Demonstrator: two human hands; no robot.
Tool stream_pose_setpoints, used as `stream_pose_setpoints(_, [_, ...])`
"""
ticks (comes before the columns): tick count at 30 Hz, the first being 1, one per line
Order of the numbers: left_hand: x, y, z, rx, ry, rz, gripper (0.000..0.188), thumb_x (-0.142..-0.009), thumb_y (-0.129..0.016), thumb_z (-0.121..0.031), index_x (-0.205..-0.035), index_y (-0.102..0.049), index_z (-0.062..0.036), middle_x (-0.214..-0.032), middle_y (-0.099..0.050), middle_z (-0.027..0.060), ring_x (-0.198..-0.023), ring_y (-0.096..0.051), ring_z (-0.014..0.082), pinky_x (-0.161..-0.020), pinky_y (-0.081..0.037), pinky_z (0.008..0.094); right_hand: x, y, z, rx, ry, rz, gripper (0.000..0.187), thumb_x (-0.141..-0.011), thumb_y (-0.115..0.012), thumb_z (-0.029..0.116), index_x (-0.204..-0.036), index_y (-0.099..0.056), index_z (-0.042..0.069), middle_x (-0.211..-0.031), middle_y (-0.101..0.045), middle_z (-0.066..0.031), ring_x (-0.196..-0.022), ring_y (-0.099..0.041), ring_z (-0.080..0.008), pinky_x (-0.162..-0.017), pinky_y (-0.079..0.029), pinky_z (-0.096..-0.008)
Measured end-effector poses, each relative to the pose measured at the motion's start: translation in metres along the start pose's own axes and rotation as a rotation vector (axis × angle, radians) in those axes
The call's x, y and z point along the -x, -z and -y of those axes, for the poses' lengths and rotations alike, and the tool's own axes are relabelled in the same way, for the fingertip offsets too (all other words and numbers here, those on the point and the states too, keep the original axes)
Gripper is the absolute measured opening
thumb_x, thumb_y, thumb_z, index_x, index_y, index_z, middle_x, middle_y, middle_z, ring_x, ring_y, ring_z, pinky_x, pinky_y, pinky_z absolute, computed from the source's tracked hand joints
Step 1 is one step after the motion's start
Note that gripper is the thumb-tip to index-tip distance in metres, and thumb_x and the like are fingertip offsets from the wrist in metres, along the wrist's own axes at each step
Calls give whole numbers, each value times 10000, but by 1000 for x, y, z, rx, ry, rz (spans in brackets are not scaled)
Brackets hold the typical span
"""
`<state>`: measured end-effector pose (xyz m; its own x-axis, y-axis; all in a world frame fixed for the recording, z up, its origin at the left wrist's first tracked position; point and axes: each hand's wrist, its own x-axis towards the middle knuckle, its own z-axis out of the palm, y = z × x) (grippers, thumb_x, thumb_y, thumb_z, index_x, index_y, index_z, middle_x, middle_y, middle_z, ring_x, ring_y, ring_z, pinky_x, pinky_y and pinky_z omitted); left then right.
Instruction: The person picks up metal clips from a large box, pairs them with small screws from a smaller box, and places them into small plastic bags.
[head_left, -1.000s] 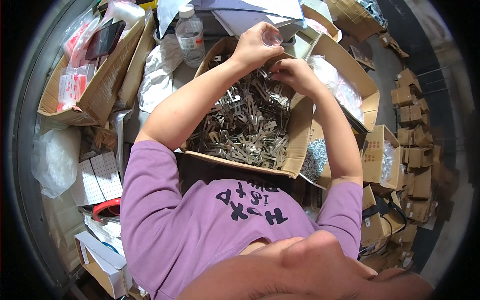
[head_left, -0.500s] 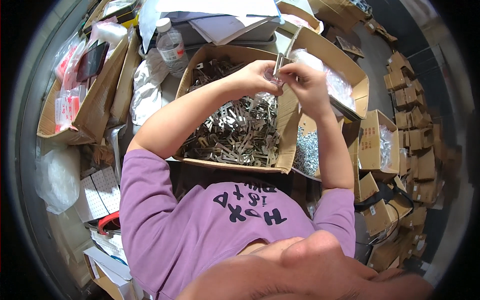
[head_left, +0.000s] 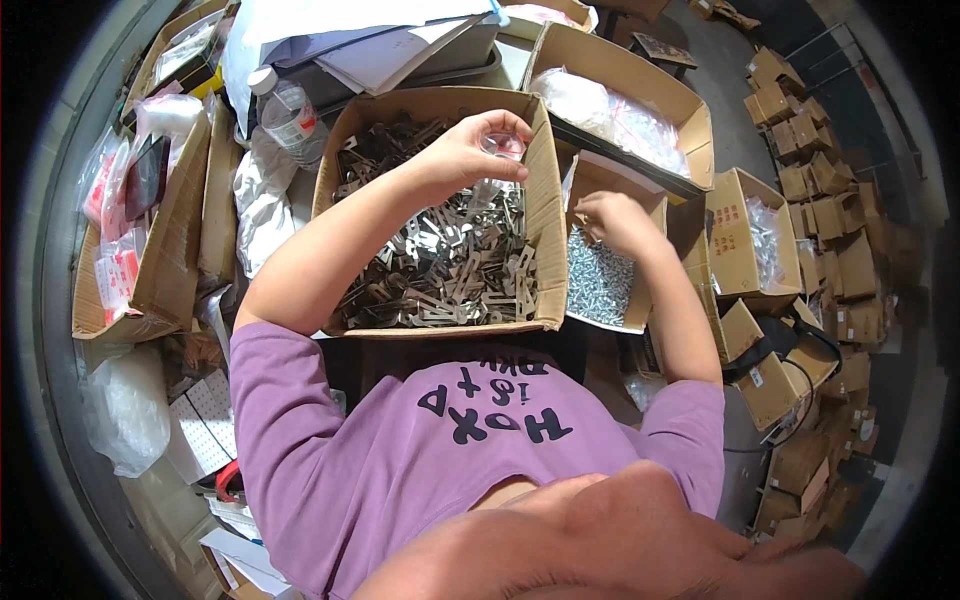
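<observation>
Screws [head_left: 600, 285] in their carton [head_left: 638, 180] spread bodyward from my right grip [head_left: 618, 224], nearer than the left, fingers bunched, contents I can't tell, as my left grip [head_left: 478, 152] curls round a clear bag [head_left: 504, 147] over metal clips [head_left: 440, 250].

Reads as thin sheet metal on the slotted brackets [head_left: 430, 255]: smooth, bright where lit, duller elsewhere. Also metal on the screws [head_left: 600, 280], shiny bluish-silver. Looks like thin, glossy, see-through plastic on the small clear bag [head_left: 503, 147]. Seeing matt brown cardboard on the bracket carton [head_left: 546, 220]. Clear plastic on the water bottle [head_left: 292, 122], shiny; glossy, wrinkled film on the packed bags [head_left: 645, 130]. Smooth matt paper on the loose sheets [head_left: 385, 55]. Dark, glassy gloss on the phone [head_left: 147, 178]. Soft matt cloth on the purple T-shirt [head_left: 380, 490], lightly creased.
</observation>
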<state>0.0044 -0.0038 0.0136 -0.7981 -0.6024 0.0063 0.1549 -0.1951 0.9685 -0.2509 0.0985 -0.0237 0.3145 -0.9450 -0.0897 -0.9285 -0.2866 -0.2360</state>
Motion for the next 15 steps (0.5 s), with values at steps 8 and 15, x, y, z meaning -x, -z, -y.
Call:
stream_pose_setpoints(8, [2,-2,3,-71,31,-10,426,-687,-735,-40,-1048,-508,-38,-801,-472,-28,-759,-485,50,-728,-435,202,12,-24,4,9,-23,-89,148,-662,-643,27,-809,-620,27,-917,-614,-142,-835,-593,-326,-728,-490,-389])
stream_pose_setpoints(15, [1,-3,5,-106,37,4,410,-696,-729,-44,-1044,-510,-35,-794,-482,-23,-753,-490,51,-731,-439,215,13,-20,-10,-173,-117,-181,115,-659,-628,40,-756,-577,5,-779,-619,-152,-704,-616,-297,-646,-504,-346])
